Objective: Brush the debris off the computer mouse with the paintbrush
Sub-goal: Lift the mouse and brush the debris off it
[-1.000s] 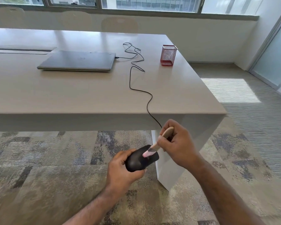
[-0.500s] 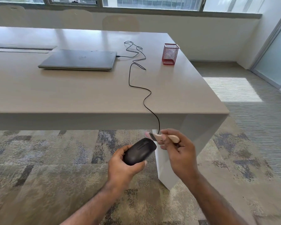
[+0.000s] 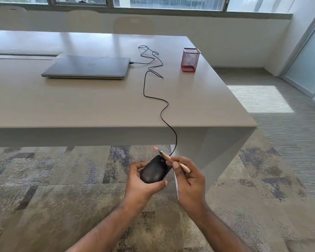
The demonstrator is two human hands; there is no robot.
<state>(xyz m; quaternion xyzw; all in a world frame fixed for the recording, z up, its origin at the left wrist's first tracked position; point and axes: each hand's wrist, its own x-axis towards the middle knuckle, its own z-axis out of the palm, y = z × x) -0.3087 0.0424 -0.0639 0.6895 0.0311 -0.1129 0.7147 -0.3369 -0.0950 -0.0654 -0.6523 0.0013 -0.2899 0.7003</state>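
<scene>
From my head camera, my left hand [image 3: 144, 184] cups the black computer mouse [image 3: 155, 170] from below, fingers and thumb curled round its sides, held in the air below the table [image 3: 98, 106] edge. My right hand [image 3: 189, 179] pinches the wooden handle of the paintbrush [image 3: 171, 160]; its pink bristle tip sits just past the mouse's front end. The mouse cable [image 3: 154, 99] runs up over the tabletop to the closed laptop [image 3: 87, 67], near a red mesh pen cup [image 3: 190, 60].

Since the sweep a second ago, right hand [image 3: 188, 176] has carried the paintbrush [image 3: 171, 160] off the computer mouse [image 3: 155, 170] top, pink bristles now clear beyond the mouse's front end, handle lying lower, left hand [image 3: 144, 184] tilting mouse nose-up.
</scene>
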